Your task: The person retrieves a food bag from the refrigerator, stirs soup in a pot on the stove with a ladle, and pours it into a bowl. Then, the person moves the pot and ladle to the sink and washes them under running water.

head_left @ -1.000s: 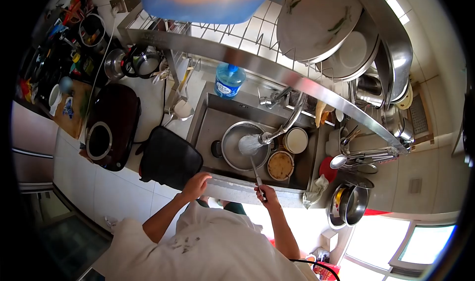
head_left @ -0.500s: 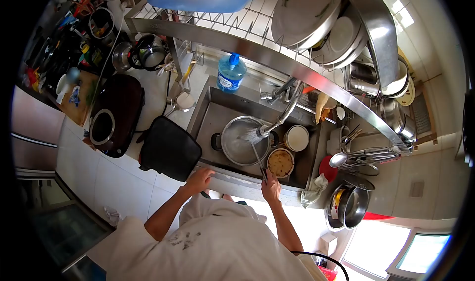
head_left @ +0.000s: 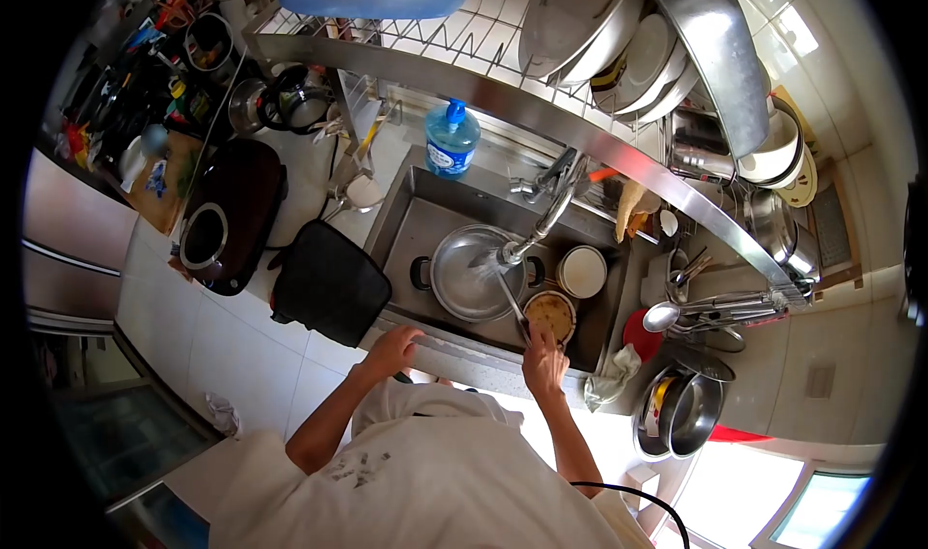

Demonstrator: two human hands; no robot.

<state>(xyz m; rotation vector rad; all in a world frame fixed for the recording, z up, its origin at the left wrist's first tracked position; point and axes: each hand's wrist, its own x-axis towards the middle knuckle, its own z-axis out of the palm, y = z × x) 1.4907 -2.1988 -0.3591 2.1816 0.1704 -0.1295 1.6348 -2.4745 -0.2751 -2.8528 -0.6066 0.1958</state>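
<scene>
Right hand (head_left: 546, 363) shifted toward brown-topped bowl (head_left: 550, 314), gripping 1 slim utensil (head_left: 510, 298) over pot (head_left: 459, 293), left hand (head_left: 391, 352) loosely curled by counter (head_left: 462, 354)

Head-worn view looks steeply down over the chest onto the sink (head_left: 405, 222)

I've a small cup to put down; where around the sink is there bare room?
In the sink, bare floor lies between its left wall and the pot. On the counter, there's a patch between the dark cooktop and black cord. The sink's right side is crowded: white dish and brown-topped bowl sit close together.
</scene>
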